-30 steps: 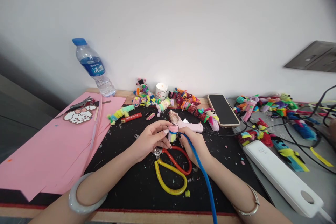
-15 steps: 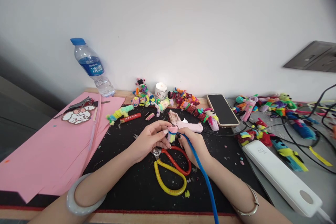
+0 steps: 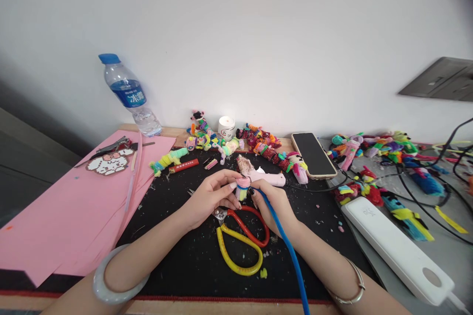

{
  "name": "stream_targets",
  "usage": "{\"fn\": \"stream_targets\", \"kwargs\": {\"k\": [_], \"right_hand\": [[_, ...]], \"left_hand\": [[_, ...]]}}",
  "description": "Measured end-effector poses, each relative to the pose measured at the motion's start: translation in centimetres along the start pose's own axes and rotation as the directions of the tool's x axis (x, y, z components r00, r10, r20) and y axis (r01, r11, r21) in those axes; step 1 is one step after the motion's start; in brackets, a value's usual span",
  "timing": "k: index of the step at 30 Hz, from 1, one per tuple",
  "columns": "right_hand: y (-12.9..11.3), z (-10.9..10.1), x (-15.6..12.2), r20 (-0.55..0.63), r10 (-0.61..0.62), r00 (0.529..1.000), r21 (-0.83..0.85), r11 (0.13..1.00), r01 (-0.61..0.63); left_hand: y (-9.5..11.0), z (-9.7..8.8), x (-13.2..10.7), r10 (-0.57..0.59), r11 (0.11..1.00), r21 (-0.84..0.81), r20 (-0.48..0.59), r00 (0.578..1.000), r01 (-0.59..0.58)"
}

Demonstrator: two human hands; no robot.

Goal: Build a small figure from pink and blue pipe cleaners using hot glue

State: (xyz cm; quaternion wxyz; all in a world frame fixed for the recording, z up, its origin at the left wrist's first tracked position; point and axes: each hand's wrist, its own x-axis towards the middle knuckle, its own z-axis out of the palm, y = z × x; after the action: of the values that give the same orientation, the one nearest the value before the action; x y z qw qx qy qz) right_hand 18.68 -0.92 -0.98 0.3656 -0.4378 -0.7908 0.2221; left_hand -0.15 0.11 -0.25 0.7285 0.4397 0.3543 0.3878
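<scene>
My left hand [image 3: 210, 197] pinches a small pipe-cleaner figure [image 3: 243, 188] with pink, blue and yellow bands, held above the black mat [image 3: 177, 256]. My right hand [image 3: 271, 202] is closed on a long blue pipe cleaner [image 3: 291, 256] whose end meets the figure and whose tail runs down toward me. Just under both hands lie scissors with a red and a yellow handle [image 3: 242, 243]. A pink glue gun [image 3: 264, 177] lies right behind the figure.
A water bottle [image 3: 129, 96], a white candle [image 3: 226, 127], a phone [image 3: 314, 154] and several finished pipe-cleaner figures [image 3: 258, 140] line the back. Pink paper sheets [image 3: 70, 206] lie on the left, a white power strip [image 3: 397, 248] and cables on the right.
The hands and the figure stay almost in place; only the fingers shift slightly around the blue pipe cleaner at the figure.
</scene>
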Motion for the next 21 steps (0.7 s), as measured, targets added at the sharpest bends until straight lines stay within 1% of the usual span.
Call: {"fn": "stream_targets", "kwargs": {"k": [10, 17, 21], "right_hand": [[-0.35, -0.17, 0.22, -0.041, -0.031, 0.999, -0.006, 1.000, 0.031], [-0.25, -0.11, -0.23, -0.011, -0.008, 1.000, 0.029, 1.000, 0.009], [-0.17, -0.10, -0.32, -0.005, -0.014, 1.000, 0.042, 0.999, 0.014]], "left_hand": [[0.27, 0.23, 0.06, -0.007, 1.000, 0.029, -0.015, 1.000, 0.008], [-0.12, 0.13, 0.06, -0.001, 1.000, 0.031, -0.009, 1.000, 0.001], [-0.18, 0.19, 0.08, -0.015, 0.998, 0.058, -0.020, 1.000, 0.016]]}}
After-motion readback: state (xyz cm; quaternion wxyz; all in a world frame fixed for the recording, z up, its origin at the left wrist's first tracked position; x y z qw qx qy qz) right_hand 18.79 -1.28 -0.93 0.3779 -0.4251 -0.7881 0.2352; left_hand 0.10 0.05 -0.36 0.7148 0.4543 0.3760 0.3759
